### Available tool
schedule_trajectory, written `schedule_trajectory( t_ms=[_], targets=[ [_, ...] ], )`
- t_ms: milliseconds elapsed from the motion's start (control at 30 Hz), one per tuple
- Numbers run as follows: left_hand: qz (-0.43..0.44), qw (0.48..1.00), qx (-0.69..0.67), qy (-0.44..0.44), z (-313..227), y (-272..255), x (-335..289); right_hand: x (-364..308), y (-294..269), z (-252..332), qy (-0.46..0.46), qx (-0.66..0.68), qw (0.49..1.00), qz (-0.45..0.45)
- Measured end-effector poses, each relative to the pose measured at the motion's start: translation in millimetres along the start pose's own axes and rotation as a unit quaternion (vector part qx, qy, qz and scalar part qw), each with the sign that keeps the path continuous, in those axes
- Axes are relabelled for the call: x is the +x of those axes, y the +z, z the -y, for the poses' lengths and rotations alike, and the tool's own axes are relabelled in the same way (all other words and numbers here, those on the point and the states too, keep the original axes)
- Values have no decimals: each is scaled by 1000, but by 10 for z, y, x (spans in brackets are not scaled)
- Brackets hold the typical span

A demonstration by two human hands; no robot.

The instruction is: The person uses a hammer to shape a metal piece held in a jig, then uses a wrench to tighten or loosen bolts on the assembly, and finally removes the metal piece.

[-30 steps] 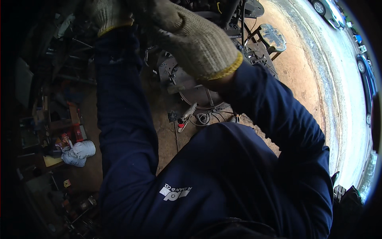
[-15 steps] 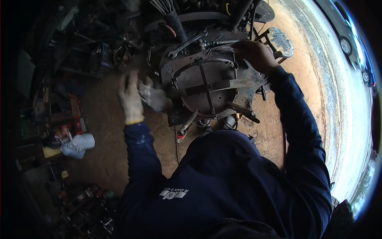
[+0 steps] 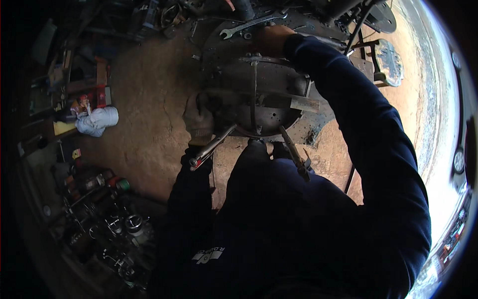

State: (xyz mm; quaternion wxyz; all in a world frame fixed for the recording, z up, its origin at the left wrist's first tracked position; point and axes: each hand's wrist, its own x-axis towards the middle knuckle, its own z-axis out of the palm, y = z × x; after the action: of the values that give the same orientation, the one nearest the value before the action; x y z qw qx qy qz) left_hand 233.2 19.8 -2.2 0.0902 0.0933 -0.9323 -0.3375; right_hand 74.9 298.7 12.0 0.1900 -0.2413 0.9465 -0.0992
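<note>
On the dark metal work plate (image 3: 318,119) lies a round metal ring frame with a thin upright rod (image 3: 254,92) across it. A flat bar (image 3: 279,101) crosses the rod. My left hand (image 3: 200,119), in a dirty work glove, is at the plate's left side by the bar's end; shadow and blur hide its fingers. My bare right hand (image 3: 273,40) reaches to the far side, just below an open-ended wrench (image 3: 254,25) and beside a nut (image 3: 247,36); its fingers are in the dark. Two locking clamps (image 3: 214,148) (image 3: 297,154) grip the near edge.
A stool with a worn seat (image 3: 388,62) stands at the right. On the left are a white bundle (image 3: 98,121) and red boxes; below them lie dark machine parts (image 3: 124,229). Parked cars (image 3: 459,159) show at the far right.
My left hand has moved right and nearer, onto the plate's left side. My right hand has shifted left toward the wrench. The view has tilted, and the plate sits higher.
</note>
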Motion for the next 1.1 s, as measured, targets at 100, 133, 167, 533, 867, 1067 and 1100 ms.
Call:
schedule_trajectory(
  t_ms=[100,133,167,533,867,1067,1100],
  targets=[
    [4,1000,-1,11,-59,58,41,82,221,-241,-18,2,999,-49],
    [10,1000,-4,12,-43,60,31,59,239,-242,-41,9,997,-61],
    [10,1000,-10,17,-30,71,32,37,238,-254,-62,16,995,-72],
    [3,999,-33,25,98,101,42,-245,-97,-237,-79,560,766,305],
    [-42,995,-6,95,36,115,35,63,250,174,-195,446,744,458],
    [-39,995,-17,85,70,105,37,59,244,239,-248,432,743,448],
    [-41,995,-15,89,52,109,32,53,250,233,-244,430,749,442]
  ],
)
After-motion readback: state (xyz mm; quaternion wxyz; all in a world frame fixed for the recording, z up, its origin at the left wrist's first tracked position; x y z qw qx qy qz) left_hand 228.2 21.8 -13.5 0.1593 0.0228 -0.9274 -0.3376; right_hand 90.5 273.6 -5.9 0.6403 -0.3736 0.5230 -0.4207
